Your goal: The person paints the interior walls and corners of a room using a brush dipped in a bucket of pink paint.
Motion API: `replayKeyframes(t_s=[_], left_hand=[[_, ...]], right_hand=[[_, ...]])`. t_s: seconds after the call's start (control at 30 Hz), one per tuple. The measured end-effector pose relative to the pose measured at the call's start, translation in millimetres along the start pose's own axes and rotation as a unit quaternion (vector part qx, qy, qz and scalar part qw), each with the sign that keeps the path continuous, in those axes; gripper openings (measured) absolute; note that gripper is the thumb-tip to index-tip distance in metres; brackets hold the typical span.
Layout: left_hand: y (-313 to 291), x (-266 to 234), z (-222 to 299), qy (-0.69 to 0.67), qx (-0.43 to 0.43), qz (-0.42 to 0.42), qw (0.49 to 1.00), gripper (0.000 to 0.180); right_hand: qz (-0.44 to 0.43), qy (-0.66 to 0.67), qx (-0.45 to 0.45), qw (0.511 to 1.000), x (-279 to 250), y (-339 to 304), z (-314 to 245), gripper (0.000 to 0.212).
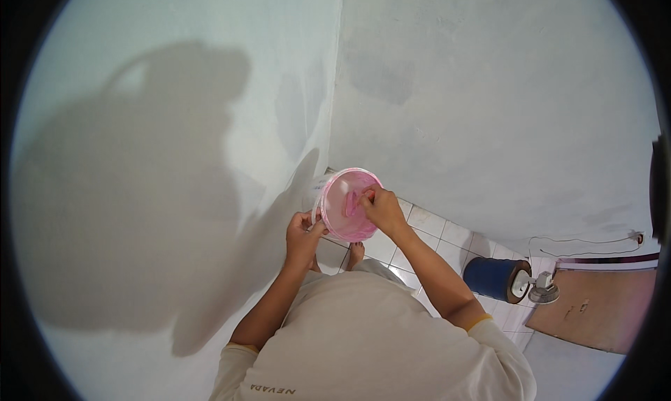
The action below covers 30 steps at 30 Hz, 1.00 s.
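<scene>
A round white bucket (pixel 339 223) with a pink-smeared rim and inner wall is held up in front of me, its open mouth facing up toward me. My left hand (pixel 303 235) grips the near left side of its rim, fingers closed. Over the right side of the mouth, my right hand (pixel 379 207) reaches in with thumb and fingers pinched together. Beside those fingertips, inside the bucket, is a pink elongated shape (pixel 351 204). What the right fingers hold, if anything, is too small to make out.
Two pale walls with grey patches meet in a corner ahead. My bare feet (pixel 357 251) stand on white floor tiles (pixel 426 221). To the right are a blue drum (pixel 486 276), a small lamp or fan (pixel 544 289), a brown board (pixel 590 310) and a wire running to a wall socket (pixel 639 238).
</scene>
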<state>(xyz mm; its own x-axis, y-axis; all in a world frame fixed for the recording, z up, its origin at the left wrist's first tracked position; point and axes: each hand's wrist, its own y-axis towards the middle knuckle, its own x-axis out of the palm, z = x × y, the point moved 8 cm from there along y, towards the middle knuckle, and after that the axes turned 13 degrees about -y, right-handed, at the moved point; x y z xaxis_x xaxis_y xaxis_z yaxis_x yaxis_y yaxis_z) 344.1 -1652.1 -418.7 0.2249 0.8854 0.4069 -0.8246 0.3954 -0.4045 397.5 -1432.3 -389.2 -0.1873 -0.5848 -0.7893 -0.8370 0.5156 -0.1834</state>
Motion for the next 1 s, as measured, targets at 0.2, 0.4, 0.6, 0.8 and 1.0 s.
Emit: replayKeyframes(t_s=[0.2, 0.4, 0.6, 0.8, 1.0], left_hand=[[-2, 11, 7, 0.009, -0.028, -0.004, 1.000, 0.011], [0, 14, 8, -0.090, 0.004, -0.016, 0.996, 0.014], [-4, 20, 14, -0.060, -0.015, -0.027, 0.998, 0.010], [-3, 18, 0, -0.132, -0.033, 0.016, 0.991, 0.014], [1, 15, -6, -0.134, -0.049, 0.028, 0.989, 0.018]], right_hand=[[0.030, -0.069, -0.029, 0.997, 2, 7, 5, 0.027], [0.030, -0.067, -0.032, 0.997, -2, 6, 1, 0.025], [0.035, -0.003, -0.007, 0.999, -37, -6, -7, 0.026], [-0.064, 0.294, 0.134, 0.944, -51, -29, 37, 0.030], [-0.170, 0.401, 0.195, 0.879, -41, -61, 56, 0.036]])
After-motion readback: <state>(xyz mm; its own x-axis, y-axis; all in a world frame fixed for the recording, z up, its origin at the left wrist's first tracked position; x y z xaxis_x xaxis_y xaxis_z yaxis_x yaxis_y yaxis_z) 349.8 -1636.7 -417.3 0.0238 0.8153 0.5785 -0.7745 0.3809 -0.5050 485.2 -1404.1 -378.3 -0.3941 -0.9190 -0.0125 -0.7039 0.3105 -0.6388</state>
